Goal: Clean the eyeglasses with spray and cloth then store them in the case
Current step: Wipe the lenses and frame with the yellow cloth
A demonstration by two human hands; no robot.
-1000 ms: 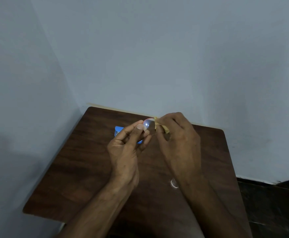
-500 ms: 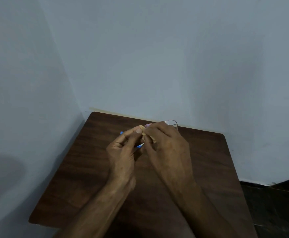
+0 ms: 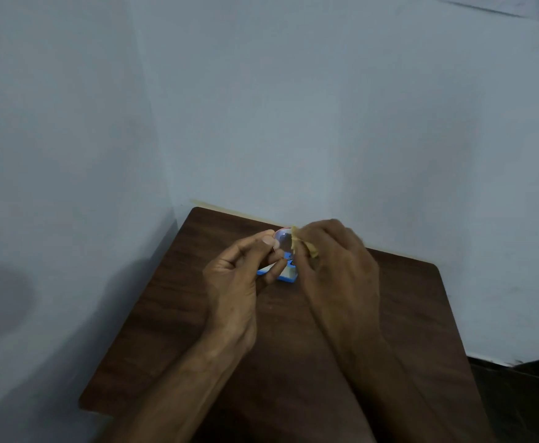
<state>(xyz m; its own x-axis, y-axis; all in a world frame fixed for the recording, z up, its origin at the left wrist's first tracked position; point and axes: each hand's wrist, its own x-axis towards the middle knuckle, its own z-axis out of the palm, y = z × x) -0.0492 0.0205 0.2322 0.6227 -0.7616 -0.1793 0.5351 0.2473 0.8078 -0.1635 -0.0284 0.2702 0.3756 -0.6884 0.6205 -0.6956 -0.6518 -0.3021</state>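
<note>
Above the dark wooden table [image 3: 178,330] my left hand [image 3: 236,282] pinches the rim of the eyeglasses [image 3: 283,240], of which one round lens shows between the hands. My right hand [image 3: 335,266] pinches a yellow cloth [image 3: 308,249] against the right side of that lens. The rest of the frame is hidden behind my right hand. A blue and white object [image 3: 285,272], perhaps the case, lies on the table under the hands, mostly covered. No spray bottle is in view.
The table stands in a corner, with grey walls close at the left and the back [image 3: 293,123]. Dark floor [image 3: 524,394] shows past the table's right edge.
Half a second ago my hands were pressed together over the lens. Now they have parted a little and the lens shows again beside the cloth. The view has shifted slightly.
</note>
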